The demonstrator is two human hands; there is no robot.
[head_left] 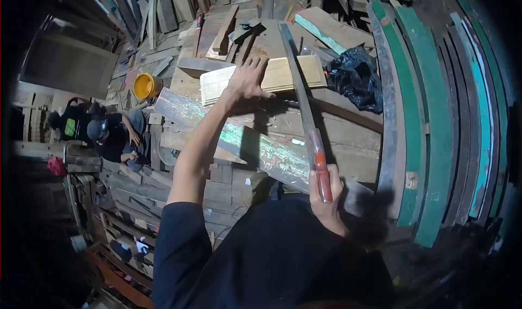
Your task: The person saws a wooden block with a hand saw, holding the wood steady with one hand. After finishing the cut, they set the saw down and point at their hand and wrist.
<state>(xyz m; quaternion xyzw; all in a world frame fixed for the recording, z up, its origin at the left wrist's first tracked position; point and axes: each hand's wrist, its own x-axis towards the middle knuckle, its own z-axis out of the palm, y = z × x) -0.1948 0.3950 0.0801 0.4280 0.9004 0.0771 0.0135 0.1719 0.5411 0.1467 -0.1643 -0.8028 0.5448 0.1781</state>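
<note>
A pale wooden board [288, 74] with grooved lines lies crosswise on the workbench. My left hand [247, 80] grips it across its width, fingers over the far edge and thumb at the near edge. My right hand [328, 195] is closed around the reddish-brown handle of a handsaw [297, 75]. The saw's long grey blade points away from me and crosses the board near its right end. Whether its edge is inside a cut cannot be made out.
Scrap timber with peeling paint [266, 154] lies nearer me on the bench. A black plastic bag [356, 79] sits beside the board's right end. Long green planks [427, 118] line the right. A yellow bucket [145, 86] and two seated people [114, 135] are at the left.
</note>
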